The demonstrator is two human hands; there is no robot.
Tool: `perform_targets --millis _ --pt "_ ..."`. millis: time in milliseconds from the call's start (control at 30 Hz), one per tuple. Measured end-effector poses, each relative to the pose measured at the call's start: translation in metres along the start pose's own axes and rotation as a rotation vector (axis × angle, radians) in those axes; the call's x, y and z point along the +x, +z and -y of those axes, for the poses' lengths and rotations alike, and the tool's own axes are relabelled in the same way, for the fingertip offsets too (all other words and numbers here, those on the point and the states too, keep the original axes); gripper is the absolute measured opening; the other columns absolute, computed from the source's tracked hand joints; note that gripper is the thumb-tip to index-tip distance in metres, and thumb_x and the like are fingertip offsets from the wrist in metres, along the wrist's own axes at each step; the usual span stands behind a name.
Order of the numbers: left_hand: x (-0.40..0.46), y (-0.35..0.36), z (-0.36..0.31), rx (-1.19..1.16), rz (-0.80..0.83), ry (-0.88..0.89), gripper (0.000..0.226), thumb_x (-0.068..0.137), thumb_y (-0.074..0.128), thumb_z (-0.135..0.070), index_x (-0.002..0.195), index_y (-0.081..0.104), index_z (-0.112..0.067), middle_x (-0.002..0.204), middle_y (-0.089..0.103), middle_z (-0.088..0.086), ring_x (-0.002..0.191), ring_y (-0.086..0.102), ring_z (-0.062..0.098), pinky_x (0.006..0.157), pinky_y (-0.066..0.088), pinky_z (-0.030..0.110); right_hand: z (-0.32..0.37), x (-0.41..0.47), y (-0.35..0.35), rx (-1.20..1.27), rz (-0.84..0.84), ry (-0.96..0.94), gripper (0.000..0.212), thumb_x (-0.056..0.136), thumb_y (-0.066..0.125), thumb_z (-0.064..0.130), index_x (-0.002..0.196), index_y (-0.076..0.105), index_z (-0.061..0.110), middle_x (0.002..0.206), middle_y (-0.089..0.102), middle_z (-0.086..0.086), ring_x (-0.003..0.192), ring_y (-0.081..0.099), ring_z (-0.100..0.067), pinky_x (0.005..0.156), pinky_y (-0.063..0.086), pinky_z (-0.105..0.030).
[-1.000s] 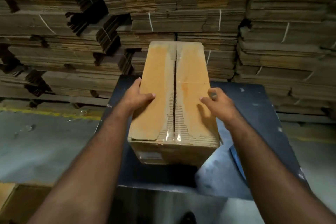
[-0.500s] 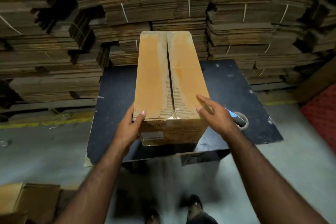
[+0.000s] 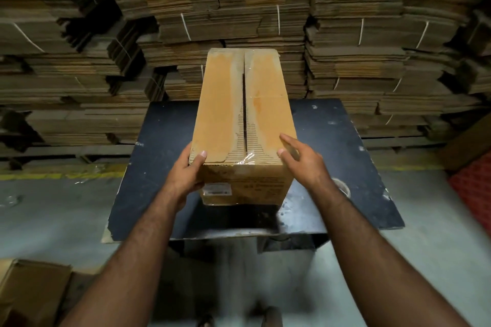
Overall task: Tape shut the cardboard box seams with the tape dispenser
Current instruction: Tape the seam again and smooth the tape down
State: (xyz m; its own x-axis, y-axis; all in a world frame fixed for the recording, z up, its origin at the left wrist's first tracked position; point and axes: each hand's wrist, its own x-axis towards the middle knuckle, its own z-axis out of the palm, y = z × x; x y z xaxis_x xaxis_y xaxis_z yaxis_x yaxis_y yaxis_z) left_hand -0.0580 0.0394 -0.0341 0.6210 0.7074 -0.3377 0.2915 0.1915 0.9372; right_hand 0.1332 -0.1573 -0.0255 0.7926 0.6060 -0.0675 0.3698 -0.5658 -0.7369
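Fingers of left hand (image 3: 186,170) grip cardboard box (image 3: 239,119) near-left corner; right hand (image 3: 301,160) spread loose over right edge.

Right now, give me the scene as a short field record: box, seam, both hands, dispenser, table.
box: tall brown cardboard box standing on the black table
seam: centre top seam shows a dark gap along the middle; clear tape visible at near end
left hand: left hand grips the near left corner, thumb on top
right hand: right hand, fingers straight, at the near right top edge
dispenser: hidden; only a tape roll peeks out behind the right wrist
background: stacked flat cardboard bundles
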Motion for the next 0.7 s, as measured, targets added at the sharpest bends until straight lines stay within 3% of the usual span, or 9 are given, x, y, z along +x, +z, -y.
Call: perform_targets --millis 100,167,233,267,367,467,600,700 --pt "-0.001 0.01 0.008 -0.01 -0.087 -0.014 0.041 0.104 0.048 -0.041 0.145 0.042 -0.041 0.137 0.05 -0.004 0.112 0.054 0.016 0.083 0.054 0.043 -0.027 0.001 -0.009 0.357 0.041 -0.032 0.043 0.094 0.065 0.038 0.135 0.056 0.045 0.136 0.06 0.01 0.125 0.055 -0.009 0.101 0.047 -0.032" --pt "-0.003 0.015 0.015 -0.035 -0.129 -0.011 0.039 0.104 0.047 -0.041 0.143 0.045 -0.038 0.134 0.053 -0.002 0.115 0.054 0.017 0.081 0.053 0.042 -0.059 -0.001 -0.014 0.543 -0.083 0.058 0.034 0.093 0.067 0.03 0.126 0.064 0.037 0.121 0.069 0.008 0.114 0.062 -0.009 0.094 0.05 -0.029" --pt "-0.007 0.017 0.019 -0.052 -0.168 -0.003 0.036 0.105 0.046 -0.039 0.14 0.048 -0.035 0.131 0.056 -0.002 0.116 0.055 0.017 0.076 0.051 0.038 -0.097 -0.001 -0.016 0.37 -0.227 0.17 0.023 0.09 0.068 0.021 0.113 0.068 0.024 0.108 0.071 0.005 0.106 0.066 -0.018 0.088 0.05 -0.03" --pt "-0.01 0.019 0.019 -0.047 -0.185 0.003 0.035 0.105 0.046 -0.038 0.14 0.049 -0.033 0.131 0.056 -0.002 0.116 0.055 0.017 0.076 0.05 0.037 -0.118 0.0 -0.015 0.189 -0.207 0.221 0.022 0.089 0.067 0.02 0.11 0.066 0.02 0.106 0.071 0.0 0.105 0.066 -0.024 0.085 0.048 -0.029" --pt "-0.016 0.021 0.018 -0.022 -0.25 -0.017 0.034 0.104 0.05 -0.036 0.136 0.054 -0.026 0.135 0.057 0.002 0.121 0.053 0.02 0.088 0.049 0.045 -0.162 0.004 0.0 -0.258 0.104 0.277 0.04 0.086 0.07 0.028 0.118 0.053 0.012 0.115 0.066 -0.014 0.109 0.06 -0.035 0.084 0.045 -0.034" --pt "-0.024 0.024 0.022 0.064 -0.425 0.051 0.025 0.099 0.06 -0.038 0.121 0.062 -0.027 0.127 0.064 0.001 0.117 0.057 0.019 0.097 0.05 0.049 -0.173 0.01 0.019 -0.44 0.143 0.263 0.051 0.084 0.069 0.035 0.121 0.043 0.011 0.122 0.062 -0.016 0.115 0.058 -0.037 0.089 0.048 -0.04" --pt "-0.042 0.035 0.024 0.134 -0.704 0.249 0.021 0.093 0.069 -0.027 0.113 0.063 -0.028 0.106 0.065 -0.007 0.094 0.06 0.002 0.094 0.055 0.041 -0.181 0.016 0.03 -0.435 0.097 0.318 0.05 0.085 0.066 0.018 0.125 0.036 0.014 0.124 0.059 -0.014 0.112 0.059 -0.035 0.081 0.049 -0.039" --pt "-0.053 0.046 0.019 0.149 -0.685 0.34 0.018 0.093 0.069 -0.021 0.109 0.064 -0.028 0.104 0.068 -0.003 0.092 0.064 0.008 0.086 0.057 0.041 -0.185 0.019 0.015 -0.279 0.1 0.328 0.05 0.082 0.065 0.008 0.121 0.036 0.017 0.114 0.061 -0.016 0.097 0.061 -0.037 0.076 0.048 -0.035"
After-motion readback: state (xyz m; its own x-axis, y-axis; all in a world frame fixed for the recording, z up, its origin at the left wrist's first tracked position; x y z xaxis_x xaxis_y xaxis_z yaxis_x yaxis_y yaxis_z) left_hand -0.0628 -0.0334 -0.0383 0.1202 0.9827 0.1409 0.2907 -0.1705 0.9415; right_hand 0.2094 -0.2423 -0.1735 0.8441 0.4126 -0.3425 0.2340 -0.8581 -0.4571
